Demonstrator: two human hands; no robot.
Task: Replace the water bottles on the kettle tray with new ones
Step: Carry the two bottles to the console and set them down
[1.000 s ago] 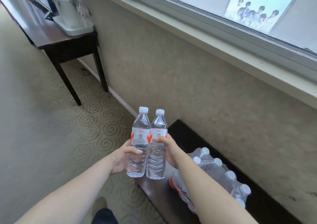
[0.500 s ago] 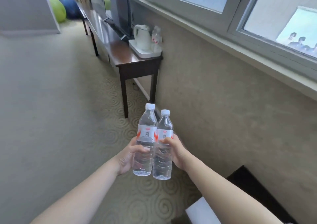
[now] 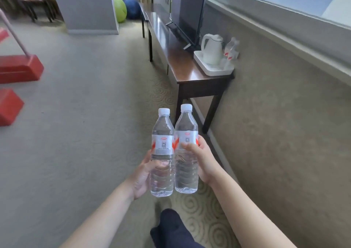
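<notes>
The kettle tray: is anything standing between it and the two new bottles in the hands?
Only open carpet lies between. On the kettle tray itself, the kettle and old bottles occupy the far side; the near part looks free.

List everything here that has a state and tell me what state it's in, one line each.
left bottle: capped, upright, full, held in left hand
right bottle: capped, upright, full, held in right hand
old bottles: standing on the tray beside the kettle, not yet removed
kettle: lid closed, upright on the tray
tray: on the table end
television: screen dark
</notes>
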